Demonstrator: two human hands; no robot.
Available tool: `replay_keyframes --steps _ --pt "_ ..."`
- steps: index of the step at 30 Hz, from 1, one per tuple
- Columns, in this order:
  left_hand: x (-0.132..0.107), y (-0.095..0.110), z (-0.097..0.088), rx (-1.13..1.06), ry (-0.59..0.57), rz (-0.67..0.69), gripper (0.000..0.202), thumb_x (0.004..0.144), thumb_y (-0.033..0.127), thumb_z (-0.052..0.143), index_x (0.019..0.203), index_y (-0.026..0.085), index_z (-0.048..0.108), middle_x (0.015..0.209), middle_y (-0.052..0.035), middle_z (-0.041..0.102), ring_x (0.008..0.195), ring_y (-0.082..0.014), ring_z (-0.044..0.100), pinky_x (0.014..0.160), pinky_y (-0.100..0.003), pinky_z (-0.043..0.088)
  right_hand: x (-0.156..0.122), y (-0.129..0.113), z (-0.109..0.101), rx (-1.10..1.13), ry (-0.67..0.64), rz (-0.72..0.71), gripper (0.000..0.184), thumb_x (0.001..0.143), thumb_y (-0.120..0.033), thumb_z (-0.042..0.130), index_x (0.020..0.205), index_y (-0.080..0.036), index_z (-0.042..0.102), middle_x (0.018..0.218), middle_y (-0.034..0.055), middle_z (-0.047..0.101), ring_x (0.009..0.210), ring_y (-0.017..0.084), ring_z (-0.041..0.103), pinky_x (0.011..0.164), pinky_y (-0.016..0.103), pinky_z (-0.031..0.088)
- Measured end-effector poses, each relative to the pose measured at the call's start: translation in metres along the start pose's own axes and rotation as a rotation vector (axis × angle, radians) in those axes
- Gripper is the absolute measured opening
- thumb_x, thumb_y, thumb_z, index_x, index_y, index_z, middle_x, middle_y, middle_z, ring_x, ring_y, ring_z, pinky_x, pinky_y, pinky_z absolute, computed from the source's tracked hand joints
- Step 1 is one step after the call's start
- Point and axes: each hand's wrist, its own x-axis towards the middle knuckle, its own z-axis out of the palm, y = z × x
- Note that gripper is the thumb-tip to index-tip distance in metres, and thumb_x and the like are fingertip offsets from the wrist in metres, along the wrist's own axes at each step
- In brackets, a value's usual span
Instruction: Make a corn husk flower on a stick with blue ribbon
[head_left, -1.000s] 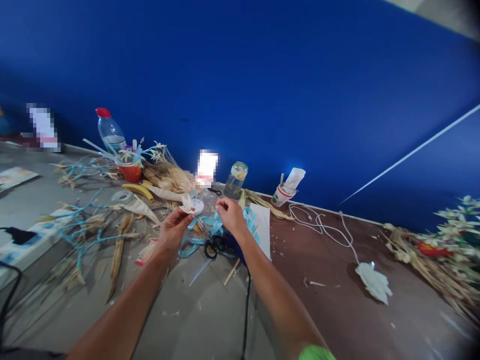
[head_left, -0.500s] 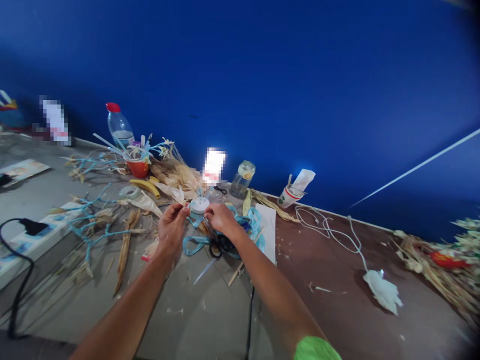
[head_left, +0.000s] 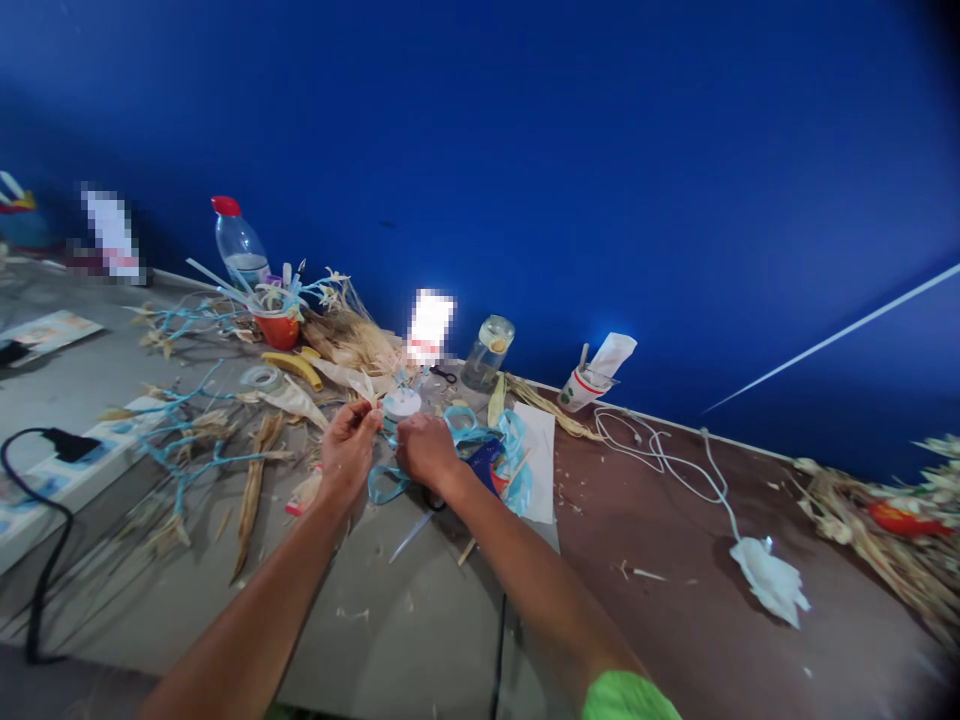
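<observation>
My left hand (head_left: 349, 448) is closed, its thumb and fingers pinching a pale dried-husk piece (head_left: 366, 390). Close beside it, my right hand (head_left: 426, 450) has its fingers pressed together; what they hold, if anything, is hidden. A round white lid-like object (head_left: 401, 403) with thin light-blue sprigs stands just beyond both hands. Light-blue ribbon (head_left: 388, 488) loops around and under the right hand. Black scissors handles (head_left: 433, 500) lie mostly covered by the right wrist. Right of the wrist is a dark blue packet (head_left: 486, 460).
Blue-wrapped branches (head_left: 180, 470) and a power strip (head_left: 45, 505) lie left. Behind are a red cup (head_left: 277, 328), a red-capped bottle (head_left: 238, 240), a glass jar (head_left: 487, 352) and a glowing screen (head_left: 431, 325). Rightward are a paper cup (head_left: 581, 390) and white cable (head_left: 660, 450).
My right hand has shifted slightly left and nearer my left hand, now covering most of the scissors handles. More of the dark blue packet shows. The left hand keeps its pinch.
</observation>
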Motion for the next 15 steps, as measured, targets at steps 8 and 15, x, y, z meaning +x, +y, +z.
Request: replay_keyframes --steps 8,15 --pt "-0.003 0.005 0.004 -0.016 0.033 -0.025 0.019 0.065 0.029 0.069 0.077 0.017 0.06 0.067 0.0027 0.057 0.059 -0.0081 0.051 0.059 -0.02 0.039 0.006 0.018 -0.019 0.511 -0.013 0.054 0.019 0.079 -0.021 0.055 0.095 -0.02 0.064 0.087 -0.001 0.069 0.077 0.012 0.062 0.069 0.021 0.045" --pt "-0.006 0.009 0.006 0.095 -0.02 0.028 0.017 0.068 0.031 0.066 0.077 0.017 0.062 0.063 0.0022 0.056 0.059 -0.0097 0.049 0.06 -0.022 0.039 -0.004 0.043 -0.033 0.247 0.022 0.143 0.018 0.081 -0.022 0.051 0.087 -0.02 0.068 0.087 0.0019 0.07 0.081 0.014 0.063 0.069 0.021 0.043"
